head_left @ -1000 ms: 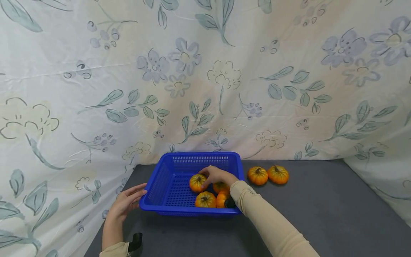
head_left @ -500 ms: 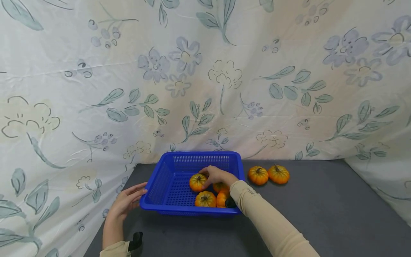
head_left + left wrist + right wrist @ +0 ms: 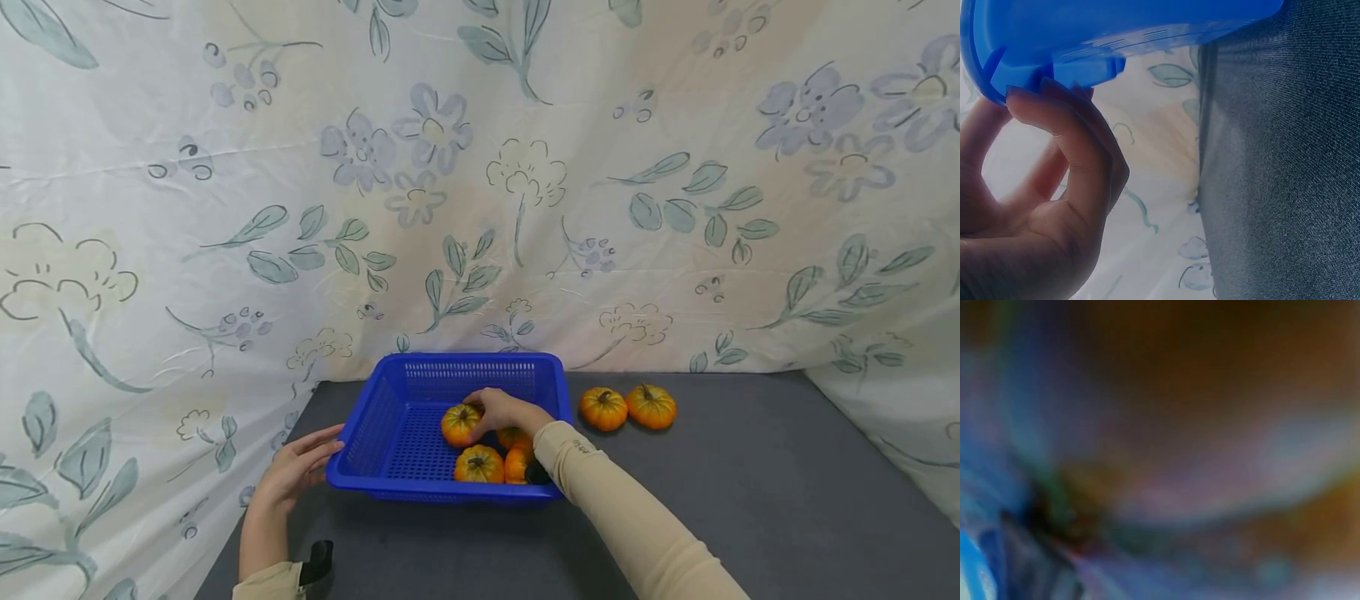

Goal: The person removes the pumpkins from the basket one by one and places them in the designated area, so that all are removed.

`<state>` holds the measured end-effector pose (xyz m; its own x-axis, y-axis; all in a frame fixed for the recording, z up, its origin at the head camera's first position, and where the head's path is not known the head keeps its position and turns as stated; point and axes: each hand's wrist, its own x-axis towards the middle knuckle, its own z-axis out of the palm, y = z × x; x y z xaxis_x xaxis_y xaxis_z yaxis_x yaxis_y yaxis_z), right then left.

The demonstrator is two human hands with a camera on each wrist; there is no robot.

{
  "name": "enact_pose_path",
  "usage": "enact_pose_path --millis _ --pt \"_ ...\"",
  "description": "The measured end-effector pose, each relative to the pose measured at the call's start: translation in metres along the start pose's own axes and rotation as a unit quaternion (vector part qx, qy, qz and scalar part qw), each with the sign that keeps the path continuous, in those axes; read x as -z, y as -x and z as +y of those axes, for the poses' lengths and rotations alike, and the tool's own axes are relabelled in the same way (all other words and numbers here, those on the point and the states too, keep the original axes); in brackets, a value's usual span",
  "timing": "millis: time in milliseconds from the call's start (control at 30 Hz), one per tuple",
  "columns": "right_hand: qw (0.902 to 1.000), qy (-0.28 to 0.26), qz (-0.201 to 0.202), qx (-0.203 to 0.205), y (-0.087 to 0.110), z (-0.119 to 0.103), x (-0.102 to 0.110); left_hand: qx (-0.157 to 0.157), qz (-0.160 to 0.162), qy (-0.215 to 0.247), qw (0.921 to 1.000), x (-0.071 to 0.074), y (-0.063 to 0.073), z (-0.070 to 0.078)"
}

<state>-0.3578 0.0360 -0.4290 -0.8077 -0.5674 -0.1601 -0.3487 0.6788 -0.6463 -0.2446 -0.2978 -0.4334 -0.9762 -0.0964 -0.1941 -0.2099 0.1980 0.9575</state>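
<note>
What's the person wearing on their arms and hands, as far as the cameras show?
Left hand and right hand: no gloves. Left sleeve and right sleeve: plain beige, small dark marking near the right cuff, unreadable. Black piece beside the left cuff.

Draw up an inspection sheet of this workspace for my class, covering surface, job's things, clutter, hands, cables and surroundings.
Surface: dark grey table.
Job's things: blue basket; held pumpkin inside it, with at least three other pumpkins, the arm partly hiding that corner; two outside pumpkins on the table, right of the basket.
Clutter: nothing seen.
Hands: left hand grips the basket's left rim; right hand grips one pumpkin. The right wrist view is too blurred to add detail.
Cables: nothing seen.
Surroundings: floral cloth behind and at both sides.
</note>
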Motion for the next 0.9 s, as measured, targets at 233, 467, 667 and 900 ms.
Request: enact_pose_path --millis 233,467,667,900 --pt "0.9999 0.008 0.007 0.002 -0.001 0.0 -0.002 0.001 0.002 0.002 1.0 0.0 0.002 0.001" --pt "0.9998 0.001 0.011 0.018 0.002 0.0 0.003 -0.001 0.0 0.003 1.0 -0.001 0.001 0.001" --pt "0.9988 -0.04 0.015 0.022 0.005 0.002 0.01 -0.004 0.001 0.002 1.0 -0.001 0.001 0.001" --pt "0.9985 -0.039 0.021 0.032 0.006 0.003 0.017 -0.007 -0.002 0.003 1.0 0.0 0.002 0.002"
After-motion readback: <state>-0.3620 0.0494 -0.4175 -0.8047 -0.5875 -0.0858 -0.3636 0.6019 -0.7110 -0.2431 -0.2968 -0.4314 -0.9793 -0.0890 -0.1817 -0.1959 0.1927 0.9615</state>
